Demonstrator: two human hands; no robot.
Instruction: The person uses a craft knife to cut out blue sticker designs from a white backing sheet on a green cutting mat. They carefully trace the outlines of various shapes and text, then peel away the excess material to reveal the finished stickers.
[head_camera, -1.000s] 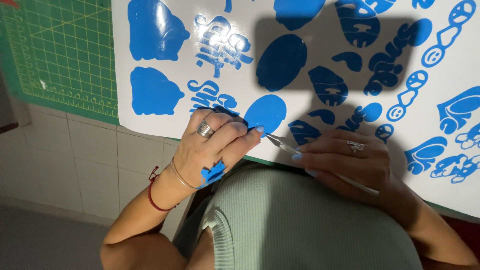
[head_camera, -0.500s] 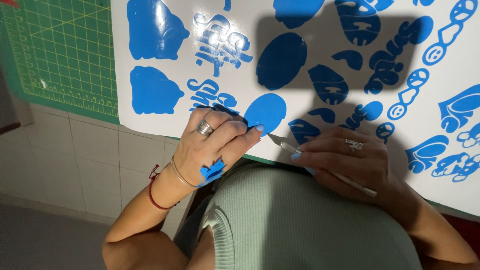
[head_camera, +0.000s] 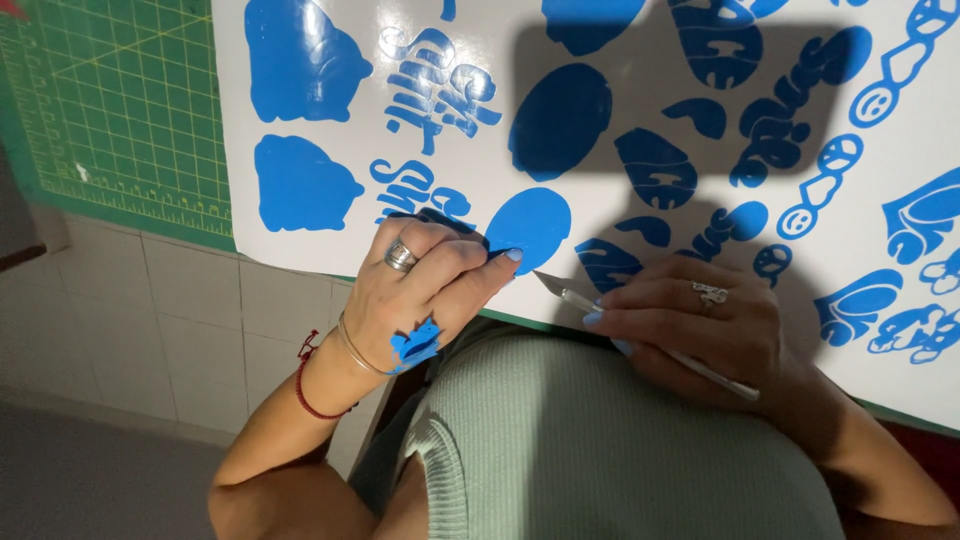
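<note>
Left hand pose: the left hand (head_camera: 425, 285) lies palm down at the near edge of the white vinyl sheet (head_camera: 640, 240), wrist bent.
Right hand pose: the right hand (head_camera: 690, 325) curls low just right of it, in shadow.
Surface: the sheet, covered in blue sticker shapes, rests on a green cutting mat (head_camera: 110, 110); pale tiled floor (head_camera: 150, 330) lies below.
Left fingers: pressed together, fingertips touching a blue oval sticker (head_camera: 530, 225); a blue vinyl scrap (head_camera: 415, 345) clings to the hand.
Right fingers: pinching a craft knife (head_camera: 640, 335), blade tip pointing left toward the oval.
</note>
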